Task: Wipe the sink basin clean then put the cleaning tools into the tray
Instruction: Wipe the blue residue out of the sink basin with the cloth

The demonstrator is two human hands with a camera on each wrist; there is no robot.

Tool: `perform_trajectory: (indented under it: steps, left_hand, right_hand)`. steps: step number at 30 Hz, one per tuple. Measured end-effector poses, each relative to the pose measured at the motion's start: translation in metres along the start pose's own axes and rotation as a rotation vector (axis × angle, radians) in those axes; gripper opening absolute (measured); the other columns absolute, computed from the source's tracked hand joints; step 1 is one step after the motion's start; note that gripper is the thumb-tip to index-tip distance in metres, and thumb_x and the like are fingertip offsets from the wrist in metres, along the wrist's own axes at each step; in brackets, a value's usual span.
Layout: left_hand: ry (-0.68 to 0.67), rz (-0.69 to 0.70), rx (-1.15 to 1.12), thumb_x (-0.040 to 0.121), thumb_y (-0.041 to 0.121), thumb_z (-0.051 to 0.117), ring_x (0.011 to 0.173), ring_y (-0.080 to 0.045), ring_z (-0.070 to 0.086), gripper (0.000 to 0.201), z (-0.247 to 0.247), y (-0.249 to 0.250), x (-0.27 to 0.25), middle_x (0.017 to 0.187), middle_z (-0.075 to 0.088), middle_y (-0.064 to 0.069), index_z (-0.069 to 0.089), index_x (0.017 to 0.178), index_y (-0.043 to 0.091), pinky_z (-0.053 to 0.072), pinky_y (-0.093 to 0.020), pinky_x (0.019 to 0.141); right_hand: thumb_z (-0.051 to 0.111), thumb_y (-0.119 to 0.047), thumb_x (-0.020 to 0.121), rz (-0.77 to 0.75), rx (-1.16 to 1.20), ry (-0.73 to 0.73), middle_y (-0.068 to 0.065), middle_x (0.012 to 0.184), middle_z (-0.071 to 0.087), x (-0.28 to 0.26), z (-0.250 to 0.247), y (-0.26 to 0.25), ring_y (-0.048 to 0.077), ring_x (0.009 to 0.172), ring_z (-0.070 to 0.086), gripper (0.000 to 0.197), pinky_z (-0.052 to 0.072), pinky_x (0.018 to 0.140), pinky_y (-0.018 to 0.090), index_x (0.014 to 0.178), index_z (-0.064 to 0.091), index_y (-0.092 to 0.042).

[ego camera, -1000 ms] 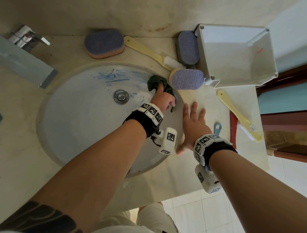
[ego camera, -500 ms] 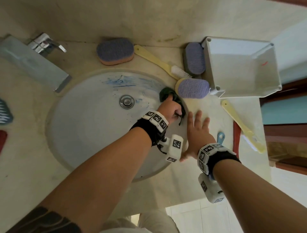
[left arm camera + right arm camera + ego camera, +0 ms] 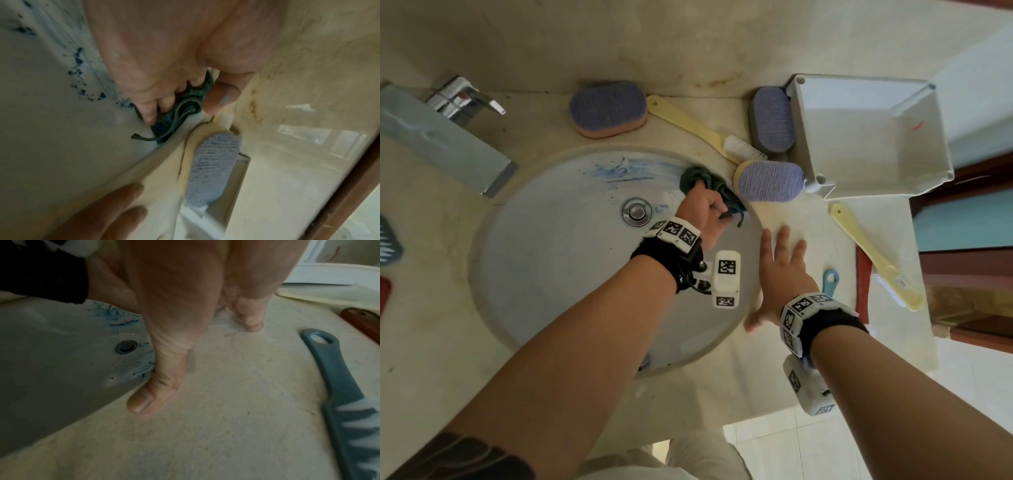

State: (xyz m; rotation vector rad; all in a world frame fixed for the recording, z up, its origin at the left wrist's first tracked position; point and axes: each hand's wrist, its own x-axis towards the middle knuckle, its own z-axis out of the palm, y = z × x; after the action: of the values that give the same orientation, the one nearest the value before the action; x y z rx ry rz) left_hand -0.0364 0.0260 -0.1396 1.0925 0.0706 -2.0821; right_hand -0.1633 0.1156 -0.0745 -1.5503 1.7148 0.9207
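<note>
The white sink basin carries blue smears on its far wall, above the metal drain. My left hand grips a crumpled dark green cloth against the basin's upper right wall; the left wrist view shows the fingers curled into the cloth. My right hand lies flat and open on the counter beside the basin's right rim, thumb at the edge. The white tray stands at the back right with nothing in it.
Purple sponges and a yellow brush lie behind the basin. A second yellow brush, a blue-handled brush and a red tool lie right of my right hand. The faucet sits at the far left.
My left hand has slid the cloth slightly up and left along the basin wall toward the blue smears. The right hand stays flat on the counter; the head view has shifted.
</note>
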Motion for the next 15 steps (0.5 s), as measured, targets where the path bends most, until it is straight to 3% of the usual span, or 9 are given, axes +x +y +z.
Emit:
perform_trajectory:
  steps: [4, 7, 13, 15]
  left_hand:
    - [-0.038, -0.056, 0.047, 0.054, -0.009, 0.042, 0.136, -0.036, 0.033, 0.110, 0.006, -0.013, -0.002, 0.150, 0.032, -0.015, 0.012, 0.153, 0.028, 0.022, -0.057, 0.114]
    - [-0.062, -0.055, 0.036, 0.052, -0.007, 0.044, 0.135, -0.038, 0.036, 0.110, 0.002, -0.009, -0.001, 0.148, 0.035, -0.016, 0.015, 0.152, 0.027, 0.023, -0.060, 0.113]
    - [-0.025, 0.075, -0.121, 0.065, -0.011, 0.033, 0.118, -0.036, 0.053, 0.087, -0.019, 0.027, -0.007, 0.133, 0.050, -0.015, 0.027, 0.148, 0.011, 0.038, -0.055, 0.104]
    - [-0.017, 0.103, -0.199, 0.059, -0.009, 0.038, 0.110, -0.036, 0.055, 0.072, -0.026, 0.036, -0.005, 0.115, 0.054, -0.015, 0.046, 0.128, 0.010, 0.041, -0.053, 0.101]
  right_hand:
    - [0.093, -0.044, 0.048, 0.001, -0.005, 0.000, 0.018, 0.147, -0.044, 0.000, 0.000, 0.000, 0.050, 0.136, -0.028, 0.165, 0.016, 0.116, 0.057, 0.140, -0.039, -0.013]
    - [0.093, -0.044, 0.048, 0.007, -0.009, -0.002, 0.018, 0.147, -0.044, 0.000, 0.000, 0.000, 0.050, 0.137, -0.028, 0.165, 0.017, 0.116, 0.057, 0.140, -0.040, -0.014]
    - [0.094, -0.043, 0.048, 0.014, -0.001, 0.003, 0.016, 0.146, -0.045, 0.001, 0.000, 0.000, 0.049, 0.137, -0.028, 0.165, 0.017, 0.116, 0.057, 0.140, -0.040, -0.015]
    - [0.094, -0.042, 0.047, 0.014, 0.005, 0.005, 0.015, 0.146, -0.046, 0.000, 0.000, 0.000, 0.048, 0.137, -0.029, 0.166, 0.017, 0.116, 0.057, 0.141, -0.040, -0.016]
